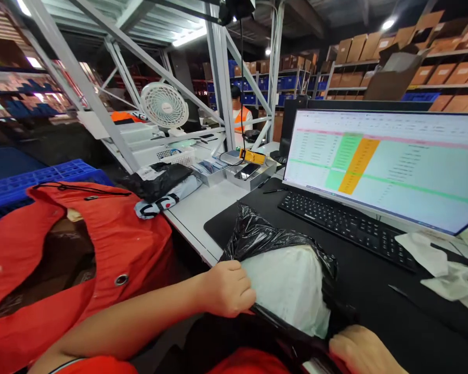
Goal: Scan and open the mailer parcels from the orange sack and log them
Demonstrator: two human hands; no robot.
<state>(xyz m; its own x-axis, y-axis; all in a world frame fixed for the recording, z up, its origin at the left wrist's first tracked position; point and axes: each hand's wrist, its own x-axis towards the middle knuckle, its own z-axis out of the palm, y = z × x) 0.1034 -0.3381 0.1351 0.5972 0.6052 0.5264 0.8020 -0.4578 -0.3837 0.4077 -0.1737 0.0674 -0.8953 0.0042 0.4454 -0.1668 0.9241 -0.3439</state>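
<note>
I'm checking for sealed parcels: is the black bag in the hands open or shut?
Open: the black bag gapes, baring the pale bundle inside, while the left hand and right hand grip it.

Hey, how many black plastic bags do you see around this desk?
2: a crinkled black plastic bag partly around the white wrapped bundle, and a labelled black plastic bag farther left, on the white table. Others may be hidden.
</note>
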